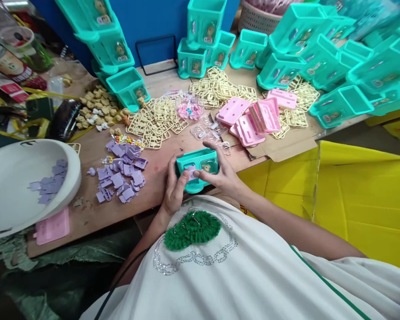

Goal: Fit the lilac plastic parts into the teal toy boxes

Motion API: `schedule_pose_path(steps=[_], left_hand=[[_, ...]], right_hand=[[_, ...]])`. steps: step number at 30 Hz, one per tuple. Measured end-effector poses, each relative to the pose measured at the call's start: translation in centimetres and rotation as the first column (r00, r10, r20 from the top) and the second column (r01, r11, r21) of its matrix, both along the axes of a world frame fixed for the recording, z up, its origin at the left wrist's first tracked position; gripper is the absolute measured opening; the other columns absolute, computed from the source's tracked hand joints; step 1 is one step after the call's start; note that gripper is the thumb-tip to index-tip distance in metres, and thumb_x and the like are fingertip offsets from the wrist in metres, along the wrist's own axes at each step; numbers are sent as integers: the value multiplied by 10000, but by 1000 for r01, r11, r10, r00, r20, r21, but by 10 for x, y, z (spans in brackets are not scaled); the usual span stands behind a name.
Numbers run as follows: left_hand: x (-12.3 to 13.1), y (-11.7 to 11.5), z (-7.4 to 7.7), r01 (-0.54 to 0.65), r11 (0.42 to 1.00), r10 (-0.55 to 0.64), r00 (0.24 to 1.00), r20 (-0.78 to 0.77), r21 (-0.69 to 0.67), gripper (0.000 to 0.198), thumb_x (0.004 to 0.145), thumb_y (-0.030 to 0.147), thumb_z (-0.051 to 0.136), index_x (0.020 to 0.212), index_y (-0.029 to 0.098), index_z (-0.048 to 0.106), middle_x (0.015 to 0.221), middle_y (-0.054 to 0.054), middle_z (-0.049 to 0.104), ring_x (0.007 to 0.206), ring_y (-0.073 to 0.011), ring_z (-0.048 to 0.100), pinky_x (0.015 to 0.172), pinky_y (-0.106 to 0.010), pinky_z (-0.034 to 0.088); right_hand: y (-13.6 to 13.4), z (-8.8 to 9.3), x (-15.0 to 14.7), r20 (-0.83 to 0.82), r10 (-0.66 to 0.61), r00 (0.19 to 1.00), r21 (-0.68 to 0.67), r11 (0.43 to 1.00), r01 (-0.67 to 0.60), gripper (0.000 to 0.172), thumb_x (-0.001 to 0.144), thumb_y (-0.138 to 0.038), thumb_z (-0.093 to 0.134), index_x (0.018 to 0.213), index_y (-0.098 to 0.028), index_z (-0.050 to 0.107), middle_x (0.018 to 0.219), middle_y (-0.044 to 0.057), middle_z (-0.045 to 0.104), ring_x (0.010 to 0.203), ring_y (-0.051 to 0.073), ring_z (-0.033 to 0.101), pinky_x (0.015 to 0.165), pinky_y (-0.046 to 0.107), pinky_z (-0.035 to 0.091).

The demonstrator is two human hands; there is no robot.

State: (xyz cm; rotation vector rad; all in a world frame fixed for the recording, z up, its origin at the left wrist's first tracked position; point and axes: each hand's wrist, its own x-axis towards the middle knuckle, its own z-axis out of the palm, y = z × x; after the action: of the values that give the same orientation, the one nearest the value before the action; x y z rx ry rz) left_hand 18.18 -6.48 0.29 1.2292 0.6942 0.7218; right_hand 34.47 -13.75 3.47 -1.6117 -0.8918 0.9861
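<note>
Between both hands, close to my body at the table's front edge, is a teal plastic box point(197, 157) with a small tan bear figure point(206, 168) behind a clear window. My left hand point(175, 189) wraps around the box's left side, its thumb on a small purple piece point(190, 173) at the box's face. My right hand point(222, 173) grips the right side, with its thumb pressing near that same piece. Purple plastic parts point(120, 174) lie in a loose pile left of my hands. Small clear plastic pieces point(199, 131) lie just beyond the box.
A white basin point(6, 178) holds more purple parts at the left. Cream frames point(156, 120), tan bear figures point(98, 104) and pink panels point(233, 111) cover the tabletop. Teal boxes point(248, 46) stand along the back, some stacked. A yellow carton point(360, 191) is at the right.
</note>
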Motion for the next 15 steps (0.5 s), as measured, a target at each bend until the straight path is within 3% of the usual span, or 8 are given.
schedule_pose_path(steps=[3,7,13,15], left_hand=[[6,2,1,-79,995,82,996,-46,55,616,978,675,597,1430,260,533,1484,-105,593,1408,-277,564,1179,-383,465],[13,0,-2,-172,982,178,980,-87,74,635,962,704,601,1406,255,545,1471,-109,617,1397,-270,585,1163,-366,482],[20,11,-11,-351,936,343,913,-222,3,594,937,650,647,1353,230,585,1451,-123,651,1381,-287,604,1128,-376,521],[21,18,-13,-389,921,379,897,-228,4,556,937,605,663,1336,220,612,1453,-130,663,1399,-301,599,1138,-387,521]], right_hand=[[6,0,9,-90,40,995,-23,999,-42,1093,722,-595,912,1630,-306,377,1593,107,504,1319,324,605,1094,484,573],[15,1,17,-114,65,991,-24,997,-68,1075,730,-547,923,1637,-321,391,1513,89,589,1267,312,639,1057,473,599],[41,-10,15,7,42,999,6,999,-42,1004,759,-563,869,1627,-317,429,1627,94,499,1519,352,455,1239,523,448],[51,-18,12,15,18,1000,-1,1000,-18,1039,756,-562,853,1648,-305,388,1637,125,488,1534,362,451,1241,548,436]])
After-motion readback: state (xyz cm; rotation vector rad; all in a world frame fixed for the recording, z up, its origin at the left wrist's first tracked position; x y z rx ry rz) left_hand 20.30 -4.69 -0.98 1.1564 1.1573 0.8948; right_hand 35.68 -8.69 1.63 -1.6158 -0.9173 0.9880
